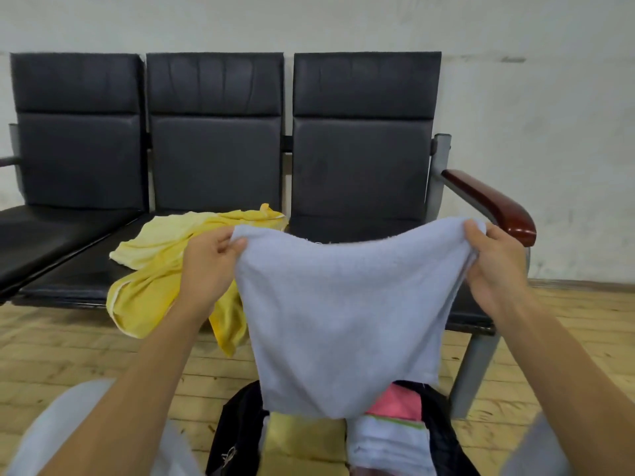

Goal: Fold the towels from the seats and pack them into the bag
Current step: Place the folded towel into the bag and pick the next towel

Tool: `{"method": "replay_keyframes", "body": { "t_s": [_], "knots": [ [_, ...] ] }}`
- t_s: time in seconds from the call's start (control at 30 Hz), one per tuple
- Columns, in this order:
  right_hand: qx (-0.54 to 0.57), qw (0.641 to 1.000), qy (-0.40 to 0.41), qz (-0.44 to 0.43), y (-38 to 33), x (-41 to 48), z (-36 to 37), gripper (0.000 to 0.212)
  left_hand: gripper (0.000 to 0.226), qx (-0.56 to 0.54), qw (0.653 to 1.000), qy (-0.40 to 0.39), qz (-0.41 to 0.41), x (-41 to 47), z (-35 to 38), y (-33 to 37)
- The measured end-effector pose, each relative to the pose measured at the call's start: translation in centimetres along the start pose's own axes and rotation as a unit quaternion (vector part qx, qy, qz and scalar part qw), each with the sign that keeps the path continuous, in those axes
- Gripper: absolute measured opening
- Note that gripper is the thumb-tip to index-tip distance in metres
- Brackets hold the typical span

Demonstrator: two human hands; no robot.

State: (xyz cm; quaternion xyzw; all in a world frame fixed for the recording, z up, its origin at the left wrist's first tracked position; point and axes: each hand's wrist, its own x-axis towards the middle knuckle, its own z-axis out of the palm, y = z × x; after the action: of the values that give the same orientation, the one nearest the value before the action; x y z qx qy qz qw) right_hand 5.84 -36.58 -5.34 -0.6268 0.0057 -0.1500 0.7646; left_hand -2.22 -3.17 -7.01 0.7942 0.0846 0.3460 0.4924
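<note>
The left hand (209, 259) pinches the top left corner of a pale blue towel (343, 314) between thumb and curled fingers. The right hand (494, 266) grips the top right corner, and the cloth is bunched up there in its curled fingers. The towel is soft and fuzzy. It hangs down between the two hands like a wide sheet, and its top edge dips in the middle. It gets narrower near the bottom, where the edge is rounded.

The towel hangs in front of the right seat and right above a black bag (237, 427) on the floor. The bag is open. Inside it sit folded cloths: a pink one (398, 403), a pale blue one with a thin green stripe (388, 444), and a yellow one (302, 438).

A yellow towel (154, 269) lies crumpled on the middle seat. Part of it is pale and part is bright, and it droops over the front edge of the seat.

The three seats (213, 159) are joined in a row. They are black, padded and smooth, with little creases on the backs. The frame is grey metal. A shiny dark red armrest (494, 204) curves down on the right side. The floor (68, 345) is made of light wooden boards.
</note>
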Motion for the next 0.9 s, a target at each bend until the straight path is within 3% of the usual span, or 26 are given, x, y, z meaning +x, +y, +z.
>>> {"method": "replay_keyframes", "body": {
  "t_s": [0.13, 0.27, 0.33, 0.47, 0.57, 0.63, 0.73, 0.8, 0.9],
  "knots": [
    [-0.067, 0.998, 0.010, 0.001, 1.1, 0.4, -0.2, 0.008, 0.022, 0.102, 0.993, 0.043, 0.036, 0.5, -0.8, -1.3],
    [-0.122, 0.992, 0.012, -0.003, 2.2, 0.8, -0.2, 0.026, 0.015, -0.026, 0.995, 0.062, -0.073, 0.2, -0.4, -0.7],
    [-0.153, 0.988, -0.006, 0.000, 2.3, 0.6, -0.3, 0.019, 0.010, -0.084, 0.986, 0.063, -0.130, 0.2, -0.3, -0.5],
    [-0.221, 0.974, -0.051, -0.011, 2.0, 0.2, -0.7, 0.016, 0.008, -0.085, 0.987, 0.036, -0.135, 0.1, -0.1, -0.2],
    [-0.279, 0.957, -0.078, -0.017, 1.8, 0.1, -0.7, 0.031, 0.008, -0.076, 0.990, -0.015, -0.116, 0.0, -0.5, -0.4],
    [-0.354, 0.931, -0.068, -0.058, 1.8, 0.1, -0.9, 0.035, 0.023, 0.018, 0.994, -0.081, -0.076, 0.1, -0.6, -0.7],
    [-0.464, 0.871, -0.066, -0.143, 1.9, 0.2, -1.0, 0.013, 0.034, 0.240, 0.965, -0.100, 0.023, -0.2, -0.1, -1.5],
    [-0.499, 0.848, -0.072, -0.162, 2.2, 0.4, -0.8, 0.006, 0.019, 0.275, 0.954, -0.095, 0.067, -0.3, 0.0, -2.0],
    [-0.489, 0.852, -0.101, -0.156, 3.0, 0.5, -0.2, 0.010, 0.045, 0.297, 0.948, -0.094, 0.064, 0.2, -0.3, -2.7]
  ]
}}
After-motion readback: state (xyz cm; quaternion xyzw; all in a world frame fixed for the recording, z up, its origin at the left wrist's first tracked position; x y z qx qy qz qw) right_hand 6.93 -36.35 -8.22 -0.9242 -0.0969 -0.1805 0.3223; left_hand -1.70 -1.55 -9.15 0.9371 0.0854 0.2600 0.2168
